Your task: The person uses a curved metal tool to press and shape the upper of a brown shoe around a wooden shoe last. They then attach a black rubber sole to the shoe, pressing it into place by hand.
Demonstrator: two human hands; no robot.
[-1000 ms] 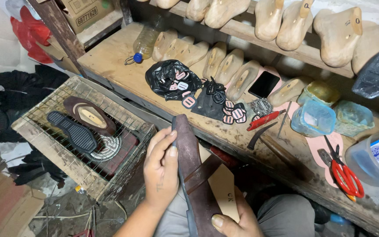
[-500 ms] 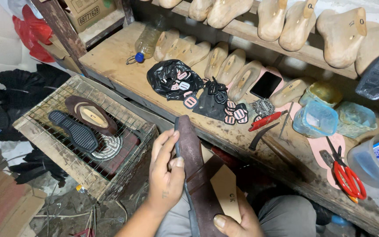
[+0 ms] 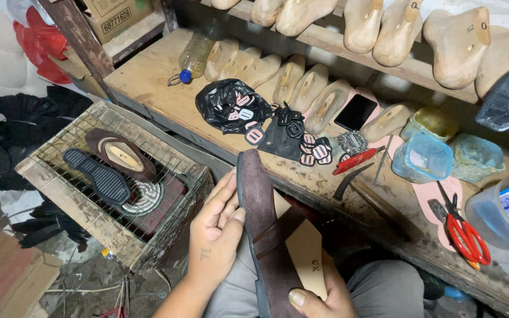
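A dark brown sandal (image 3: 264,227) with a cross strap stands on edge over my lap, its toe pointing toward the wooden bench (image 3: 166,100). My left hand (image 3: 216,232) presses flat against the sandal's left side, thumb on the sole edge. At the bottom of the view my right hand (image 3: 313,297) grips the heel end from below. A tan wooden last (image 3: 304,250) shows behind the strap.
A wire-topped box (image 3: 54,176) at the left carries a black ribbed sole (image 3: 96,175) and a brown insole (image 3: 119,154). On the bench lie a black bag, buckles, a red knife (image 3: 354,160), red scissors (image 3: 466,235), a phone, plastic tubs, a bottle and rows of wooden lasts.
My left hand has slid slightly along the sandal's side and the view has shifted a little; the sandal stays in both hands.
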